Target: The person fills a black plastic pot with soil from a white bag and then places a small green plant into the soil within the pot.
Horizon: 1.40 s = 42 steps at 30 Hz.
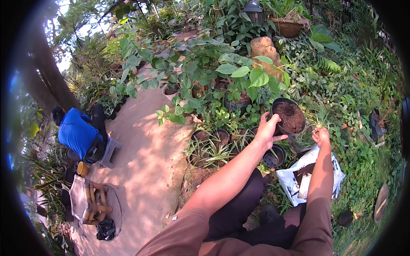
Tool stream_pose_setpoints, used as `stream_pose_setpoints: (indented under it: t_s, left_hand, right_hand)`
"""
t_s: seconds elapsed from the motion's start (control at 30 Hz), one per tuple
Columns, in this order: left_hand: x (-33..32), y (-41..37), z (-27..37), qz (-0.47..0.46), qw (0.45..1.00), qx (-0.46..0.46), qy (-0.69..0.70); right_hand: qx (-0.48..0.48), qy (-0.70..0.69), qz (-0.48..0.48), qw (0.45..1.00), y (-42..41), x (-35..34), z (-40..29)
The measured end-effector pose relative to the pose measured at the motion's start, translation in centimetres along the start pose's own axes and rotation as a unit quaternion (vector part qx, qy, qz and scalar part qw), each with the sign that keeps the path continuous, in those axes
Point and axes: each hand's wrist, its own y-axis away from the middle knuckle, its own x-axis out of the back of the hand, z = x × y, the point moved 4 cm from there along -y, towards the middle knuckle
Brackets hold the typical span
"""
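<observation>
My left hand [268, 131] grips a black plastic plant pot [277, 129] by its side, tilted towards me. Brown soil [291, 117] fills it, with a dark hollow near the far side. To the right of the pot, my right hand [320, 136] pinches the base of a small spider plant [320, 116], its thin leaves pointing up and away. Below the pot stands another black pot [274, 156], with little visible inside. A white plastic sack [290, 180] with dark contents lies open under my right forearm, and a pale object [304, 185] rests in its mouth.
Potted spider plants [221, 153] stand in rows left of my left forearm. A dirt path [144, 134] runs beyond them. There, a person in blue [78, 134] sits on a grey stool [111, 152], near a bamboo stool [89, 200]. Leafy branches [253, 76] overhang the pots.
</observation>
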Motion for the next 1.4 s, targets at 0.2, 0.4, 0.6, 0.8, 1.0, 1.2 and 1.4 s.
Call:
stream_pose_setpoints:
  t_s: [0.2, 0.4, 0.6, 0.8, 1.0, 1.2, 1.4]
  left_hand:
    - [0.6, -0.4, 0.2, -0.024, 1.000, 0.004, -0.007]
    - [0.3, -0.2, 0.3, -0.025, 1.000, 0.009, 0.000]
    - [-2.8, 2.2, -1.4, 0.024, 0.995, -0.016, 0.094]
    - [-8.1, 4.1, -4.4, -0.031, 0.987, 0.031, 0.153]
    - [-7.8, 3.1, -5.2, -0.075, 0.992, 0.032, 0.099]
    - [-8.3, 2.6, -5.1, -0.028, 0.997, 0.023, 0.064]
    - [-6.5, 2.5, -4.3, -0.024, 0.998, 0.000, 0.065]
  right_hand:
    - [0.017, -0.054, -0.035, 0.998, 2.2, -1.5, -1.0]
    - [-0.008, 0.028, 0.031, 0.999, 2.5, 0.7, -1.1]
    - [0.090, 0.132, 0.057, 0.985, 2.3, 0.9, -1.1]
    - [0.561, 0.331, 0.028, 0.758, 0.9, 3.8, -1.9]
    - [0.245, -0.298, -0.296, 0.874, -2.7, 3.7, 0.9]
    - [0.447, 0.160, -0.002, 0.880, -3.3, 7.6, -0.4]
    - [0.372, -0.021, -0.100, 0.923, 0.3, 0.8, -0.5]
